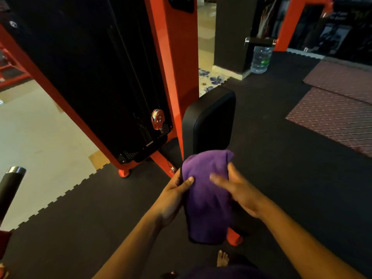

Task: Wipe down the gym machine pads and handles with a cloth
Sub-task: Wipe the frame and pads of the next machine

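A purple cloth with a dark hem hangs in front of me, its top bunched just below a black machine pad. My left hand pinches the cloth's left edge between thumb and fingers. My right hand lies against the cloth's right side with fingers spread and slightly blurred. The pad stands upright beside the orange frame post of the machine. A black handle with a chrome end shows at the left edge.
The machine's black weight stack housing with a red pulley fills the upper left. Dark rubber mats cover the floor; patterned pink mats lie at right. A large water bottle stands by a dark pillar. My bare foot is below.
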`<state>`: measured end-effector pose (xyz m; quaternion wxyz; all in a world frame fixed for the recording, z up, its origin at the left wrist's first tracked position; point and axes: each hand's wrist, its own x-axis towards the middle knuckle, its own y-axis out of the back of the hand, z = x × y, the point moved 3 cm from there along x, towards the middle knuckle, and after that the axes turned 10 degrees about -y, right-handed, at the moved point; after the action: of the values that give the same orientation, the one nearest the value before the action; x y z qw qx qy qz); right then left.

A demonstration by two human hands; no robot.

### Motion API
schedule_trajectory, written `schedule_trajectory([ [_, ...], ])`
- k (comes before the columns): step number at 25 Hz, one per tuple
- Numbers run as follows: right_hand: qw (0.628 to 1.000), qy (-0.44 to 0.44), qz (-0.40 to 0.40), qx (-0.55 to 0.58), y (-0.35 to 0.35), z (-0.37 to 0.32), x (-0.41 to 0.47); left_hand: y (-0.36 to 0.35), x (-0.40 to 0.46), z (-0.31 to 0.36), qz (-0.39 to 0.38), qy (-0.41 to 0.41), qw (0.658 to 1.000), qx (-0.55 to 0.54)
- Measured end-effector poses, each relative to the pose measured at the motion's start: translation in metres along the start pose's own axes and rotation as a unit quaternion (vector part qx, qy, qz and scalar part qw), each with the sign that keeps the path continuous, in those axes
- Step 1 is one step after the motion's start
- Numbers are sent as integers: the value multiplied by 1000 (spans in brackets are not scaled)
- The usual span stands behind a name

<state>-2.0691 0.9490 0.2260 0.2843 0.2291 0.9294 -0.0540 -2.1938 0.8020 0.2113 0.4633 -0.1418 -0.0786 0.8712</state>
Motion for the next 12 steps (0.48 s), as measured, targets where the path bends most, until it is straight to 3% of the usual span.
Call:
schedule_trajectory([
  [2,997,-18,-71,16,6,12,-8,2,8,11,-13,7,1000,5],
  [6,993,-3,19,114,8,10,-8,12,20,17,-138,23,986,87],
  [8,989,50,39,135,13,-14,-15,11,34,31,-153,-10,982,109],
  [10,982,152,78,79,21,-43,-32,3,49,63,-147,-76,981,105],
  [12,955,239,175,-5,29,-71,-56,-8,61,99,-159,-160,969,106],
])
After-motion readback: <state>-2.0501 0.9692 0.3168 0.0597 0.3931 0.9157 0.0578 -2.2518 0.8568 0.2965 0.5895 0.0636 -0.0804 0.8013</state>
